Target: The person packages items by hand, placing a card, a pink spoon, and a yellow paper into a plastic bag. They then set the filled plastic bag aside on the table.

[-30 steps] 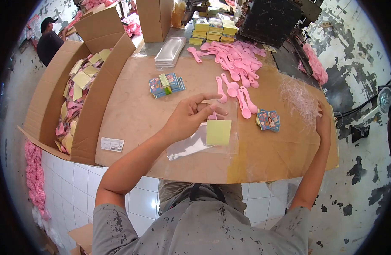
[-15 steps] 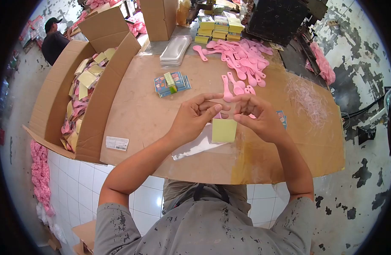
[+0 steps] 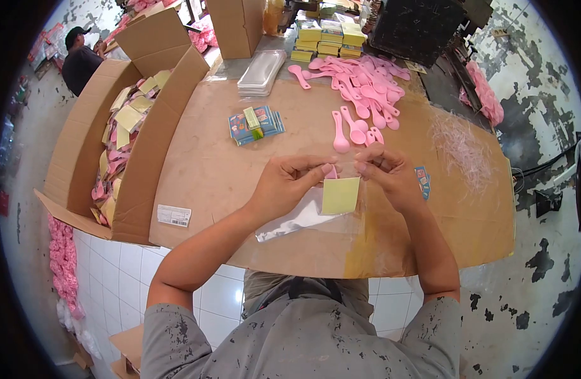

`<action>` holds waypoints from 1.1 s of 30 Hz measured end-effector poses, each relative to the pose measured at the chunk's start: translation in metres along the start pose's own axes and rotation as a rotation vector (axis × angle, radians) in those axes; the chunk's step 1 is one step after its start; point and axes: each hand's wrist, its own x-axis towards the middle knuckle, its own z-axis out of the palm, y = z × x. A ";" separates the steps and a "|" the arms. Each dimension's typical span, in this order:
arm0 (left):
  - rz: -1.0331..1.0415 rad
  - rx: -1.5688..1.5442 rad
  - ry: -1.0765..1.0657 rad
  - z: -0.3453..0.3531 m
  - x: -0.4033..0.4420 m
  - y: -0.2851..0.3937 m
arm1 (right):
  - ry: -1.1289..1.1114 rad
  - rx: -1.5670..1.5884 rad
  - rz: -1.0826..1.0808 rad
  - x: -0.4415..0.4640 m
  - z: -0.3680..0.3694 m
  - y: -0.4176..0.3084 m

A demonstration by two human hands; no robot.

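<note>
While my left grip (image 3: 289, 183) is closed on a pink spoon (image 3: 332, 172) near the middle of the frame, a pale yellow card (image 3: 341, 196) shows just below and partly in front of it; most of the spoon is hidden. My right grip (image 3: 392, 177) is at the card's upper right corner, thumb and finger drawn close together, though I cannot tell whether they pinch it. To the card's left, clear plastic (image 3: 293, 220) lies on the cardboard-covered table (image 3: 284, 256). Above my hands, loose spoons (image 3: 341, 136) lie near a larger spoon pile (image 3: 366, 91) at the upper right of centre. A bundle of blue cards (image 3: 241, 130) lies left of centre, and other blue cards (image 3: 424, 180) show just beside my right grip. At the frame's left stands an open carton (image 3: 136, 202) filled with yellow pieces (image 3: 129, 117) and pink pieces (image 3: 98, 191).
</note>
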 end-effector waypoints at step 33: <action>0.013 -0.120 0.003 -0.007 0.003 0.000 | -0.252 -0.057 0.122 -0.006 -0.001 0.001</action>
